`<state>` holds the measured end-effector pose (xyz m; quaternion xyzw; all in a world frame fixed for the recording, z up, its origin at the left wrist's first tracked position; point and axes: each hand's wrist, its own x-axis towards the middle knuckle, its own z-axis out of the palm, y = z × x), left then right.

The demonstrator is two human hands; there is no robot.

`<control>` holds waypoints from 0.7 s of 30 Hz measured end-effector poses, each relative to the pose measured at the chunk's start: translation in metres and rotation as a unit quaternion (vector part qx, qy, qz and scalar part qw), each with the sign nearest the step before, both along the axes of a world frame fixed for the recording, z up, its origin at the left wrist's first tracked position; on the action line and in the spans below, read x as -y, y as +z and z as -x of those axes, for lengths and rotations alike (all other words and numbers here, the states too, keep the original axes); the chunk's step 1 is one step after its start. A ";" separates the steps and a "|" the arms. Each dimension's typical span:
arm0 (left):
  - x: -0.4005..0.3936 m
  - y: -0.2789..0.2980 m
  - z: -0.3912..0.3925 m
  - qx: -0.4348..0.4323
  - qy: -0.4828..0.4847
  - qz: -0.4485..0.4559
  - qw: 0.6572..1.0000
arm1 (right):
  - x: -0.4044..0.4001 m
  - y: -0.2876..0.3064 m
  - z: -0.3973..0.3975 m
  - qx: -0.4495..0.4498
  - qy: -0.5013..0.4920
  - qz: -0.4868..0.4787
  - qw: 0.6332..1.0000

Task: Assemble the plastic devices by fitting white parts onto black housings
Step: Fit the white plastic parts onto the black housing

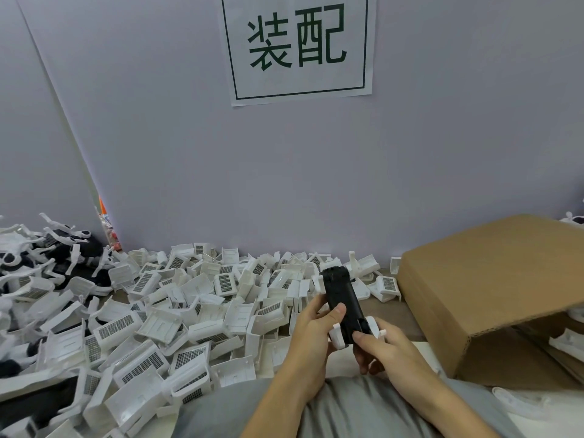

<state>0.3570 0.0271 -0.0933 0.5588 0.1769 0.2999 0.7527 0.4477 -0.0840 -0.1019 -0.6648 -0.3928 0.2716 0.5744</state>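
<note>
Both hands hold one long black housing (342, 298) upright above my lap, tilted slightly left. My left hand (311, 339) grips its middle with the thumb pressed on the front face. My right hand (384, 349) pinches its lower end, where a white part (338, 338) sits around the housing with white tabs sticking out on both sides. Another white tab (319, 284) shows at the housing's upper left. A big heap of loose white parts (177, 311) with dark grille inserts covers the table to the left.
An open cardboard box (493, 289) lies on its side at the right, with white pieces under its flap. A pile of mixed white and black pieces (47, 257) sits at the far left. A grey wall with a paper sign (298, 47) stands behind.
</note>
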 end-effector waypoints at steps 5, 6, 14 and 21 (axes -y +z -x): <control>-0.002 -0.001 -0.001 -0.001 0.000 0.007 1.000 | 0.001 0.002 0.001 0.012 0.001 0.004 1.000; -0.002 -0.001 -0.001 -0.001 -0.002 0.007 1.000 | 0.001 0.002 0.001 0.014 0.000 0.007 1.000; -0.002 -0.002 0.000 -0.003 -0.003 0.004 1.000 | 0.003 0.009 0.006 -0.002 -0.005 0.011 1.000; 0.000 -0.001 0.000 -0.014 -0.002 -0.011 1.000 | 0.001 0.007 0.005 0.008 -0.031 0.013 0.999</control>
